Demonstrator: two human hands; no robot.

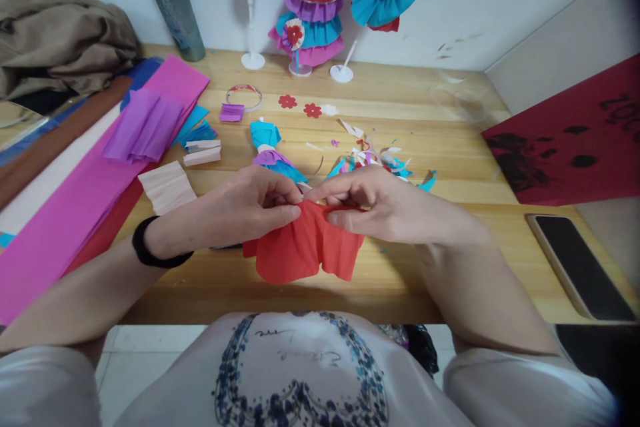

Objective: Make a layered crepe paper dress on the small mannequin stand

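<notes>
A piece of red crepe paper hangs in loose folds below my hands, near the table's front edge. My left hand pinches its upper edge between thumb and fingers. On the right, my right hand is closed on the same edge, its index fingertip almost meeting the left fingers. Just beyond them lies a small paper dress form with a blue top, white waist and purple and blue ruffles. Its lower end runs behind my hands, so I cannot see how it meets the red paper.
Folded crepe sheets lie left, beside a pale paper square. Paper scraps are heaped beyond my right hand. A tape roll, red paper flowers, a ruffled dress stand and a bottle are farther back. A phone rests right.
</notes>
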